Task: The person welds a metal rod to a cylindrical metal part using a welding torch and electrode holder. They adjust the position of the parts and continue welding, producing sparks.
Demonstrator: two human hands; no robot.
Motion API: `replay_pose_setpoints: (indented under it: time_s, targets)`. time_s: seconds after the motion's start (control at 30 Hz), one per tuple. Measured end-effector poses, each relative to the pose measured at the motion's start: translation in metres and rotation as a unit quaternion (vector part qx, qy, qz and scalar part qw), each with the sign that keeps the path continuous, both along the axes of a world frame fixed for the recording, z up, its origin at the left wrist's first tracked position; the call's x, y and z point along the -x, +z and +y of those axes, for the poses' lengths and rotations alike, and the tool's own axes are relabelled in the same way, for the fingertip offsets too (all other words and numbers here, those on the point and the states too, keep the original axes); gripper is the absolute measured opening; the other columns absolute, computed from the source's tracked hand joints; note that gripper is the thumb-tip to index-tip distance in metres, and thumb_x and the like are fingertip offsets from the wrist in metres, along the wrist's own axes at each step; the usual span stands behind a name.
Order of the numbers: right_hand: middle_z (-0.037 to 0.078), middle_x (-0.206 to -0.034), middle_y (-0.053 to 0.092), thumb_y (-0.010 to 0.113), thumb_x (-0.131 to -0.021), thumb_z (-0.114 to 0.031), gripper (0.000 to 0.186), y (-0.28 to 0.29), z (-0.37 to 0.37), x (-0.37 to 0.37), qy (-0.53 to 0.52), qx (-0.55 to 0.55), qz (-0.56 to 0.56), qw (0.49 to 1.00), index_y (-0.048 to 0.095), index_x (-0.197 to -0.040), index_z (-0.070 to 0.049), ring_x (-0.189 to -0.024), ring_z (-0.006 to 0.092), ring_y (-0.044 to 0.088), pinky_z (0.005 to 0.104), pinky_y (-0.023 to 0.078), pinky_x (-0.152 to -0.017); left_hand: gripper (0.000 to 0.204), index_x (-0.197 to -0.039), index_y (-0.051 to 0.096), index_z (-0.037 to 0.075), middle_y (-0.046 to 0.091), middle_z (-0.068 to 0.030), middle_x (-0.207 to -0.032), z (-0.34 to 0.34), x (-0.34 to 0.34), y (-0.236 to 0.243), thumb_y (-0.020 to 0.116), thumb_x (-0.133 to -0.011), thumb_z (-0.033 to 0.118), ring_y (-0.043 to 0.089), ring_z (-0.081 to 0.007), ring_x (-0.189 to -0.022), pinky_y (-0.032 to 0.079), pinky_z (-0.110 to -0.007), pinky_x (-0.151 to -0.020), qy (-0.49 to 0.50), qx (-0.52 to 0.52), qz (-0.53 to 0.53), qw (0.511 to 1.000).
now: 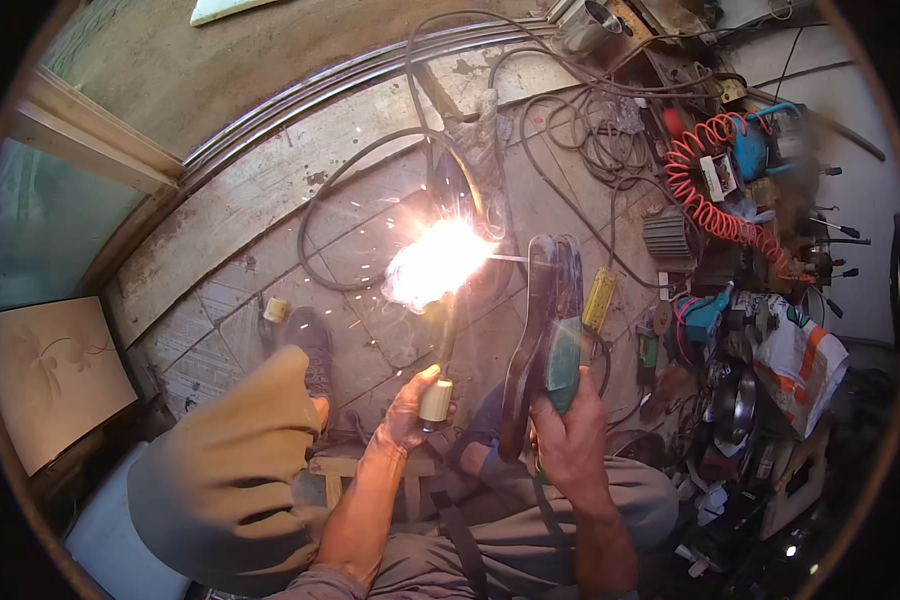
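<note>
My left hand is closed around the lower end of a metal rod with a pale cylindrical piece at its base. The rod's upper end vanishes into a white welding glare with flying sparks. My right hand grips a dark electrode holder with a green part. From its jaws a thin welding electrode points left into the arc. Whatever the arc touches is hidden by the brightness.
A dark cable loops over the tiles beyond the arc. At right are a red coiled hose, a finned motor and cluttered tools. Another pale cylinder stands near my left shoe. A patterned panel is at left.
</note>
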State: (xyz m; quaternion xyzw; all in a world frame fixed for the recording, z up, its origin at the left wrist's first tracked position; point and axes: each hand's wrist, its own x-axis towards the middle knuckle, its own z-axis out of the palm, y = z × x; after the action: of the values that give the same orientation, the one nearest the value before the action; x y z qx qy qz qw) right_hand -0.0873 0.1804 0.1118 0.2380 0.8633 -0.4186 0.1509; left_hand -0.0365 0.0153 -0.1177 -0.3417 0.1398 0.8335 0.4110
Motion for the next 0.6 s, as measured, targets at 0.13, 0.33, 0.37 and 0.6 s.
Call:
replay_pose_setpoints:
  time_s: [0.13,0.33,0.37,0.6]
  targets:
    - [0.017,-0.078,0.068,0.071,-0.092,-0.014,0.03,0.0,0.0,0.001,-0.011,0.014,0.004,1.0,0.056,-0.109,0.005,-0.071,0.0237,0.069,0.0391,0.052,-0.063,0.041,-0.112,0.066,0.006,0.071,-0.0095,-0.092,0.005,0.002,0.004,0.064,-0.099,0.045,0.071,-0.0214,-0.077,0.061,-0.034,-0.066,0.03,0.085,0.021,0.996]
    - [0.016,-0.079,0.066,0.067,-0.092,-0.014,0.029,-0.004,0.007,-0.007,0.023,-0.009,0.03,0.999,0.056,-0.113,0.004,-0.072,0.0285,0.068,0.0417,0.051,-0.066,0.05,-0.115,0.068,0.007,0.071,-0.0079,-0.092,0.001,-0.001,-0.004,0.062,-0.097,0.054,0.07,-0.0205,-0.077,0.058,-0.035,-0.065,-0.029,0.053,0.053,0.997]
    - [0.016,-0.079,0.065,0.065,-0.093,-0.013,0.029,-0.006,0.008,-0.007,0.014,-0.002,0.029,0.999,0.055,-0.114,0.004,-0.071,0.0271,0.067,0.042,0.051,-0.065,0.051,-0.114,0.068,0.007,0.071,-0.0072,-0.093,0.002,-0.001,-0.002,0.062,-0.097,0.055,0.069,-0.0194,-0.078,0.057,-0.035,-0.065,-0.037,0.069,0.036,0.996]
    - [0.015,-0.073,0.063,0.065,-0.093,-0.014,0.027,0.002,0.003,-0.002,-0.011,0.009,0.041,0.999,0.053,-0.11,0.004,-0.068,0.0241,0.066,0.0426,0.05,-0.063,0.054,-0.117,0.065,0.005,0.068,-0.0075,-0.093,0.003,0.001,0.003,0.065,-0.094,0.054,0.067,-0.0198,-0.076,0.055,-0.034,-0.065,-0.024,0.064,0.014,0.998]
